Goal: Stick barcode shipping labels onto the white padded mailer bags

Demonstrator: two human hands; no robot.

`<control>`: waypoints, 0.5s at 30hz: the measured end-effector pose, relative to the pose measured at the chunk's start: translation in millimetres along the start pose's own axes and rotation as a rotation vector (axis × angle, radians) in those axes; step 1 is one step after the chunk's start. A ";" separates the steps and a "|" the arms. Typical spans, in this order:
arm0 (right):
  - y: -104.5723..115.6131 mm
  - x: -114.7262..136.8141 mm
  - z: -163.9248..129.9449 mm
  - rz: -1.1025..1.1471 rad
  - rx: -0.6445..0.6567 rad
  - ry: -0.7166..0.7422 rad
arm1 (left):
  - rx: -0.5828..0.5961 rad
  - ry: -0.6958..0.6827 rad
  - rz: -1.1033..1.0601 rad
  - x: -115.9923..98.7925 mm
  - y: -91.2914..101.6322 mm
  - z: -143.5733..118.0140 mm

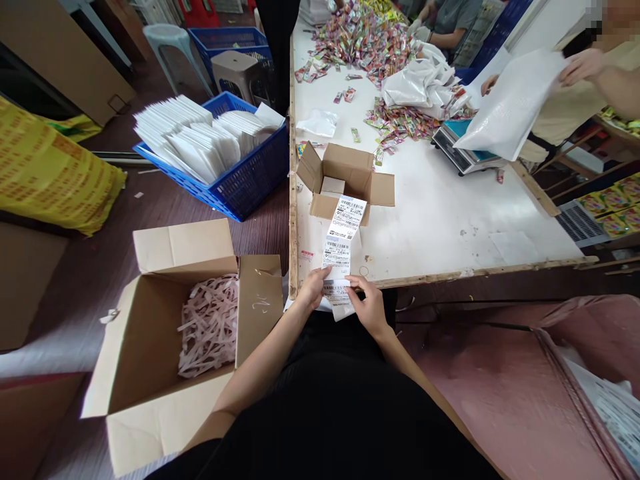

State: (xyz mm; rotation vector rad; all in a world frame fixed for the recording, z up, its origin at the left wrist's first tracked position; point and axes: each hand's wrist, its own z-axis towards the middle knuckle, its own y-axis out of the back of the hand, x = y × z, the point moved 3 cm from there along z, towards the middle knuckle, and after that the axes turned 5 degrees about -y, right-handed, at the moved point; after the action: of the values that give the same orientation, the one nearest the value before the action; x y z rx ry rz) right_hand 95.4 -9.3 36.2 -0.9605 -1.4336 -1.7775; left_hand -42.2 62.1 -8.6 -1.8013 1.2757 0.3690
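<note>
A strip of printed shipping labels point(339, 247) with barcodes runs from a small open cardboard box point(349, 159) down over the near table edge. My left hand point(314, 287) pinches the strip's left side, and my right hand point(369, 303) grips its right edge a little lower. Below my fingers the strip's end hangs over the edge. The label strip's far end rests on the box's near flap. Inside the box is a smaller white carton point(333, 186).
On the floor at left, a large open carton point(145, 347) holds pale paper strips. Behind it, a blue crate point(240, 193) is packed with white envelopes. Small colourful packets point(360, 40) cover the far table. At right, a person holds a white bag point(515, 100) over a scale point(457, 150).
</note>
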 end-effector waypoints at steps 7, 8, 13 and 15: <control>23.3 -9.2 4.5 -0.028 -0.130 0.024 | -0.132 -0.027 0.009 -5.1 10.4 4.5; 29.1 -13.5 6.8 -0.041 -0.153 0.008 | -0.142 -0.040 0.003 -5.8 12.4 5.9; 57.9 -42.6 24.2 -0.086 -0.264 -0.050 | -0.172 -0.061 0.006 -4.9 20.5 12.3; 72.9 -59.8 34.3 -0.118 -0.350 -0.089 | -0.168 -0.065 0.014 -3.9 21.9 13.4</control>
State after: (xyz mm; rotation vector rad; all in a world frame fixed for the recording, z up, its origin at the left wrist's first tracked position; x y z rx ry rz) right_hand 192.7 13.1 26.4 -1.1638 -1.2780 -2.1451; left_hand -59.9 73.0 -24.3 -1.9051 1.2436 0.5517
